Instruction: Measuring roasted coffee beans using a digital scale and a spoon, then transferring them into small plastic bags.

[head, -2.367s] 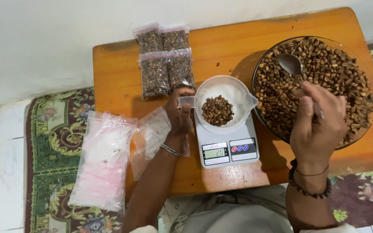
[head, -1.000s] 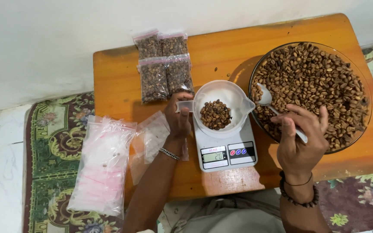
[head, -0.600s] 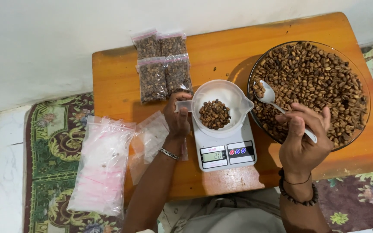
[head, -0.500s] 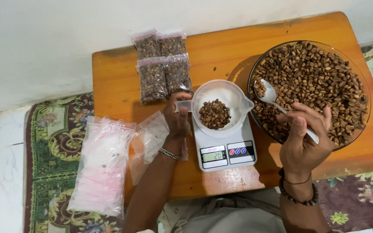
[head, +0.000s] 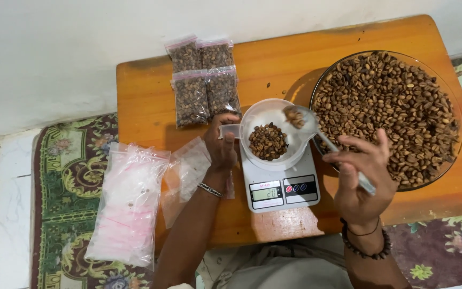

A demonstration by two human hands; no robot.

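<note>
Right hand (head: pixel 362 184) is pinching the handle of a metal spoon (head: pixel 307 121), fingers curled around it w/ 1 or 2 sticking up; the spoon's bowl is loaded w/ a few brown beans and hovers over the right rim of the white cup (head: pixel 271 134). Left hand (head: pixel 221 147) is closed on the cup's little side handle, thumb and fingers pinched around it, bracelet on the wrist.

The cup sits on a small white digital scale (head: pixel 280 184) near the middle of the orange wooden table (head: pixel 274 61), w/ a small heap of beans in the bottom. Scale has a greenish display on the left and 2 round buttons, 1 red and 1 blue, on the right.

Packages: 4 filled clear zip bags (head: pixel 204 80) of beans w/ pinkish seal strips lie in a 2x2 block at the far left of the table. A thick stack of empty clear bags (head: pixel 126 206) w/ pink strips sits near left, hanging off the table edge over the patterned rug (head: pixel 65 176). A loose empty bag (head: pixel 191 171) lies partly under the left forearm.

Big glass bowl (head: pixel 389 115) of beans is on the right; the right hand covers part of its near rim. Spoon handle end is mostly hidden in the fist.
</note>
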